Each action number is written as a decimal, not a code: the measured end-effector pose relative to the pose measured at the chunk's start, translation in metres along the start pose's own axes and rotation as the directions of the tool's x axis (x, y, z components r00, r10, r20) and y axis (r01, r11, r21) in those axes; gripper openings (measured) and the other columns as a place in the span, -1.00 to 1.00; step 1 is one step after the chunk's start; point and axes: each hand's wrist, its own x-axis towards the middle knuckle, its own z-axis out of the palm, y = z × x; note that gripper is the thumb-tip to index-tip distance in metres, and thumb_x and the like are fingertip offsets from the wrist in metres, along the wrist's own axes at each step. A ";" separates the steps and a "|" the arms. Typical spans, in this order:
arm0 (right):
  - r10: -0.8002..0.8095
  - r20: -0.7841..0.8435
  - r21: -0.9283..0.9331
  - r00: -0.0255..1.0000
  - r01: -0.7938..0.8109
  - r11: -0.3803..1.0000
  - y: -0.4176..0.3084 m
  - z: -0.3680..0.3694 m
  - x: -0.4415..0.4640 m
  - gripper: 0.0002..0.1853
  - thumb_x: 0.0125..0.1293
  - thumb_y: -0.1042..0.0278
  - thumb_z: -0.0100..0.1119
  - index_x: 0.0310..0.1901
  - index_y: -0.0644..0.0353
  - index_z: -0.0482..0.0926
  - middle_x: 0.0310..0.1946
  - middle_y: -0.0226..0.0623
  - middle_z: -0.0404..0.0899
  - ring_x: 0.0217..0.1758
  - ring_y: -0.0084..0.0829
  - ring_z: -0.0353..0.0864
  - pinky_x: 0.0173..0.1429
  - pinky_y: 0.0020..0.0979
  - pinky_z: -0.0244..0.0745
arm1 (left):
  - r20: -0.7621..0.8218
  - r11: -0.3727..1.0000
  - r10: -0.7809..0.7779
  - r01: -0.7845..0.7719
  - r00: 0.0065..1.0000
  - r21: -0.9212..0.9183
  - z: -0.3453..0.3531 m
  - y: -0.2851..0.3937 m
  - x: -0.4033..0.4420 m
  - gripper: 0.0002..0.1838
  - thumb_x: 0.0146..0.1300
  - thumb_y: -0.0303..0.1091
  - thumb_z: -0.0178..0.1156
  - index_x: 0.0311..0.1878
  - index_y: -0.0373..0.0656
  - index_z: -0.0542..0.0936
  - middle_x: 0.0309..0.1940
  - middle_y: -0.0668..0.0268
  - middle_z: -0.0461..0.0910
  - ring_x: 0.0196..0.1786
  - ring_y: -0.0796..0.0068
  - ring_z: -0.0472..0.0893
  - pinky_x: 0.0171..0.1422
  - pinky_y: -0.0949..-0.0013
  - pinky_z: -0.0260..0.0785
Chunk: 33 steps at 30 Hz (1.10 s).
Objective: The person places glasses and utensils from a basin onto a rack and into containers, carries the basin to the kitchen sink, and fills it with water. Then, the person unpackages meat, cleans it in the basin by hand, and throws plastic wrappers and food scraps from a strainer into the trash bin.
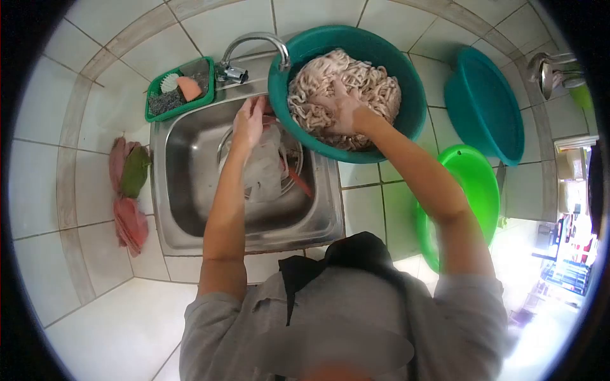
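Ropy pile [375, 89]: long, pale, bendy strands in a big heap; it is in the teal tub, at the top of the frame, just right of the middle.
Teal tub [413, 108]: round and deep; its lower left side covers the upper right corner of the sink in the view.
Right hand [346, 113]: on top of the heap, left of its middle; the fingers look loosely spread, with their tips lost among the strands; I cannot tell if they have hold of any.
Left hand [250, 120]: over the top edge of the sink, just left of the tub; the fingers point up and sit close together; I cannot tell how far they bend, or if they hold or touch something.
Sink [190, 184]: shiny metal, left of the middle; a see-through plastic bag [262, 174] lies in it, with a thin red thing [300, 183] beside the bag.
Tap [257, 36]: silver and bent; its end is by the tub's left rim.
Green tray [149, 109]: upper left; it holds an orange sponge [189, 88] and a grey scrubber [165, 103].
Cloths: a green one [135, 173] and a pink one [131, 223], at the left.
Bright green basin [473, 184]: right side, partly behind the right arm; a teal basin [483, 101] is above it.
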 end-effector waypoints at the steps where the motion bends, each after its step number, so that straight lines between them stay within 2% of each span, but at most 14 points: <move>1: -0.011 0.070 -0.060 0.997 0.016 0.998 0.007 0.000 0.003 -0.22 -0.06 0.16 0.39 0.29 -0.17 0.36 0.24 0.04 0.37 0.20 -0.05 0.48 0.23 -0.21 0.47 | 0.045 0.998 -0.031 0.034 0.998 -0.055 0.002 0.013 -0.006 -0.62 0.44 -0.08 0.01 0.11 -0.14 0.52 -0.17 0.27 0.65 -0.24 0.42 0.65 -0.12 0.31 0.48; 3: -0.267 -0.032 0.113 0.963 0.269 0.956 0.060 0.018 0.035 -0.26 -0.07 0.20 0.34 0.28 -0.21 0.41 0.18 -0.19 0.50 0.11 -0.22 0.55 0.22 -0.28 0.49 | 0.095 0.992 -0.056 0.066 0.994 -0.107 0.000 0.028 -0.017 -0.59 0.46 -0.02 -0.03 0.16 -0.10 0.48 -0.11 0.37 0.61 -0.20 0.52 0.61 -0.08 0.37 0.45; 5: -0.254 0.027 0.257 0.967 0.239 0.936 0.055 -0.047 0.025 -0.30 -0.07 0.26 0.29 0.24 -0.20 0.46 0.04 -0.37 0.61 0.06 -0.31 0.57 0.20 -0.29 0.50 | 0.143 0.988 -0.028 0.049 0.989 -0.150 -0.005 0.032 -0.023 -0.56 0.43 0.03 0.01 0.12 -0.12 0.49 -0.15 0.36 0.59 -0.22 0.54 0.57 -0.09 0.42 0.41; 9: -0.127 -0.074 0.369 0.989 0.145 0.918 0.051 -0.079 0.022 -0.19 -0.11 0.25 0.37 0.31 -0.21 0.40 0.20 -0.15 0.45 0.17 -0.18 0.50 0.27 -0.29 0.44 | 0.174 0.961 -0.029 0.075 0.984 -0.264 -0.009 0.047 -0.031 -0.53 0.38 0.05 0.08 0.08 -0.17 0.50 -0.18 0.35 0.59 -0.23 0.55 0.57 -0.13 0.41 0.40; 11: -0.134 -0.106 0.400 0.985 0.166 0.901 0.036 -0.072 0.021 -0.16 -0.12 0.24 0.39 0.34 -0.21 0.37 0.31 -0.04 0.35 0.25 -0.11 0.46 0.31 -0.29 0.41 | 0.119 0.994 0.008 0.005 0.993 -0.109 -0.001 0.060 -0.037 -0.57 0.32 -0.03 0.21 0.02 -0.20 0.52 -0.20 0.35 0.59 -0.23 0.57 0.57 -0.15 0.42 0.42; 13: -0.248 0.060 0.238 0.967 0.227 0.944 0.019 -0.044 0.020 -0.14 -0.10 0.24 0.42 0.36 -0.24 0.36 0.46 0.14 0.02 0.40 0.03 0.29 0.40 -0.22 0.30 | 0.161 0.989 0.030 -0.006 0.986 -0.151 0.002 0.047 -0.026 -0.60 0.28 -0.11 0.26 0.02 -0.20 0.52 -0.21 0.36 0.60 -0.24 0.57 0.58 -0.16 0.43 0.43; 15: -0.310 0.072 0.398 0.948 0.258 0.881 0.013 -0.046 0.016 -0.18 -0.06 0.30 0.38 0.35 -0.25 0.37 0.50 0.17 -0.14 0.46 0.14 0.16 0.46 -0.14 0.21 | 0.204 0.981 0.050 -0.010 0.978 -0.192 0.002 0.048 -0.020 -0.61 0.25 -0.18 0.31 0.03 -0.21 0.52 -0.22 0.36 0.61 -0.24 0.58 0.59 -0.18 0.44 0.45; 19: -0.249 -0.265 0.038 0.931 0.268 0.963 0.003 -0.043 0.008 -0.35 0.04 0.47 0.30 0.25 -0.10 0.46 0.40 0.10 0.13 0.36 0.04 0.31 0.39 -0.16 0.30 | 0.261 0.974 0.072 -0.011 0.963 -0.228 -0.004 0.046 -0.004 -0.67 0.23 -0.31 0.33 0.00 -0.25 0.55 -0.22 0.34 0.63 -0.25 0.57 0.60 -0.19 0.46 0.47; 21: -0.188 -0.479 0.258 0.857 0.343 0.903 0.006 -0.035 0.006 -0.60 0.08 0.51 0.29 0.01 0.10 0.57 0.08 -0.03 0.49 0.09 -0.13 0.55 0.14 -0.23 0.49 | 0.292 0.960 0.101 -0.017 0.951 -0.278 -0.009 0.050 0.002 -0.68 0.23 -0.32 0.32 -0.02 -0.27 0.56 -0.22 0.33 0.63 -0.25 0.57 0.61 -0.20 0.45 0.47; 22: -0.187 -0.481 0.258 0.856 0.343 0.903 0.011 -0.032 0.002 -0.60 0.08 0.51 0.29 0.01 0.10 0.57 0.08 -0.03 0.49 0.09 -0.13 0.55 0.14 -0.23 0.49 | 0.275 0.968 0.101 -0.031 0.956 -0.249 -0.011 0.053 0.005 -0.69 0.21 -0.32 0.33 -0.07 -0.30 0.57 -0.26 0.30 0.63 -0.27 0.54 0.62 -0.19 0.43 0.51; 24: -0.039 -0.404 0.509 0.914 0.260 0.821 0.020 -0.033 -0.015 -0.81 0.11 0.52 0.28 -0.20 0.23 0.60 -0.29 -0.17 0.61 -0.21 -0.24 0.64 -0.10 -0.30 0.53 | 0.259 0.975 0.106 -0.049 0.960 -0.219 -0.016 0.060 0.009 -0.69 0.19 -0.32 0.35 -0.11 -0.34 0.58 -0.29 0.27 0.63 -0.29 0.51 0.63 -0.19 0.40 0.55; 27: 0.004 -0.596 0.408 0.803 0.298 0.863 0.053 -0.035 -0.036 -0.89 0.12 0.51 0.21 -0.28 0.18 0.59 -0.40 -0.18 0.60 -0.33 -0.11 0.61 -0.23 -0.23 0.50 | 0.304 0.985 0.105 -0.056 0.947 -0.166 -0.027 0.062 0.017 -0.68 0.19 -0.31 0.35 -0.09 -0.34 0.58 -0.29 0.26 0.63 -0.28 0.50 0.63 -0.20 0.41 0.54; 31: 0.114 -0.503 0.420 0.857 0.127 0.898 0.095 -0.039 -0.055 -0.91 0.15 0.45 0.21 -0.29 0.19 0.61 -0.37 -0.13 0.60 -0.27 -0.10 0.61 -0.18 -0.20 0.51 | 0.310 0.994 0.050 -0.018 0.949 -0.105 -0.034 0.062 0.027 -0.71 0.23 -0.29 0.32 -0.08 -0.25 0.60 -0.20 0.33 0.65 -0.22 0.58 0.60 -0.19 0.46 0.46; 33: -0.003 -0.500 0.335 0.866 0.197 0.921 0.097 -0.034 -0.046 -0.86 0.25 0.42 0.19 -0.18 0.22 0.64 -0.29 -0.13 0.63 -0.26 -0.17 0.64 -0.13 -0.29 0.54 | 0.266 0.996 0.061 -0.039 0.962 -0.085 -0.040 0.056 0.037 -0.66 0.23 -0.29 0.31 0.00 -0.26 0.57 -0.19 0.33 0.65 -0.22 0.60 0.61 -0.19 0.44 0.46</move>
